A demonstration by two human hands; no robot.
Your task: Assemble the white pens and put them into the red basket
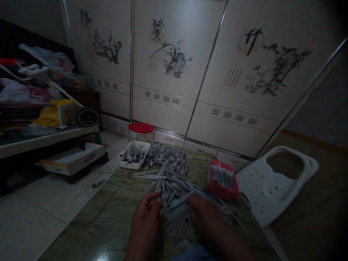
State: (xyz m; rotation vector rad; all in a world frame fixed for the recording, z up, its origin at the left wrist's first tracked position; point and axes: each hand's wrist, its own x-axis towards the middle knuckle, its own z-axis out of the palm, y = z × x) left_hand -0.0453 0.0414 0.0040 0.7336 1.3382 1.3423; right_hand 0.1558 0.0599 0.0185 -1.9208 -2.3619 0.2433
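A large heap of thin grey-white tubes [168, 170] covers the middle of a low green-grained table [108, 224]. My left hand [145, 214] rests on the near left edge of the heap with its fingers curled over some tubes. My right hand [205, 214] lies on the near right side, fingers around a bundle of tubes [176, 208] held between both hands. A white tray [134, 154] at the far left corner and a red tray [222, 180] on the right each contain more tubes.
A red-lidded jar [140, 130] stands behind the table. A white plastic seat [280, 181] sits to the right. A cluttered shelf [40, 108] and a flat cardboard box [73, 159] are on the left. Painted cabinet doors [174, 65] fill the back.
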